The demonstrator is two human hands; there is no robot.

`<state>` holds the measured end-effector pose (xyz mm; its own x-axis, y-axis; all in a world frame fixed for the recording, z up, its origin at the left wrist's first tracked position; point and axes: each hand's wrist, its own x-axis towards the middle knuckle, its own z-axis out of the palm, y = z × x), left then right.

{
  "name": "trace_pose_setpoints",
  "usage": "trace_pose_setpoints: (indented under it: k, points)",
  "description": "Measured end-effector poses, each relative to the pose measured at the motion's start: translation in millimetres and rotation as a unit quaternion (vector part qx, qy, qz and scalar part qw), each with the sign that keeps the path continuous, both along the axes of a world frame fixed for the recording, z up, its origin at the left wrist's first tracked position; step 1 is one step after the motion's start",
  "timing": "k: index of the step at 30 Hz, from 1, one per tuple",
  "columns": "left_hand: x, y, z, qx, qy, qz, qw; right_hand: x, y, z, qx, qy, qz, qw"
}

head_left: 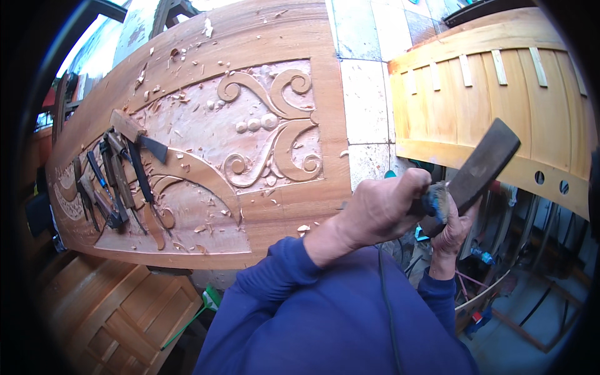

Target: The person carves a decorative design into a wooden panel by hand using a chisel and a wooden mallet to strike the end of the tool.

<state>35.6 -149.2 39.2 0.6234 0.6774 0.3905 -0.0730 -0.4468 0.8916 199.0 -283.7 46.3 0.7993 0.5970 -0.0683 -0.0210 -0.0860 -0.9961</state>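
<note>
a person's two bare hands are close together in front of a blue-clothed body. the left hand (pixel 390 203) is closed in a fist, thumb uppermost, around what looks like a blue tool handle (pixel 431 203) with a frayed tan end; the rest of it is hidden. the right hand (pixel 455 234) has its fingers curled on a dark rectangular block (pixel 490 159), perhaps a whetstone, slanting up to the right. the step in hand seems to be tending a tool's edge; the next move probably calls for a steady angle against a firmly held block. the carved wooden panel (pixel 334 156), littered with shavings (pixel 208 27), lies left of both hands; neither seems to touch it. farther left, assorted hand tools (pixel 120 181) rest on it.
</note>
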Motion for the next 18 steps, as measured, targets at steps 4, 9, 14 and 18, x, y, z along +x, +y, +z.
trace_pose_setpoints:
  k: [4, 9, 14, 18]
  points:
    - [2.8, 14.9, 17.0, 0.049, 0.014, 0.057, 0.997, 2.3, -2.6, 8.5, -0.029, -0.047, 0.005, 0.998]
    - [12.4, 30.0, -6.3, 0.133, 0.051, 0.121, 0.982, 3.3, -5.2, 11.1, -0.051, -0.036, 0.046, 0.997]
    - [15.8, 36.1, -14.6, 0.119, 0.053, 0.153, 0.98, 2.3, -0.7, 12.3, -0.065, -0.046, 0.062, 0.995]
    - [16.6, 39.8, -18.6, 0.11, 0.047, 0.159, 0.98, 7.8, 1.0, 12.0, -0.079, -0.074, 0.078, 0.991]
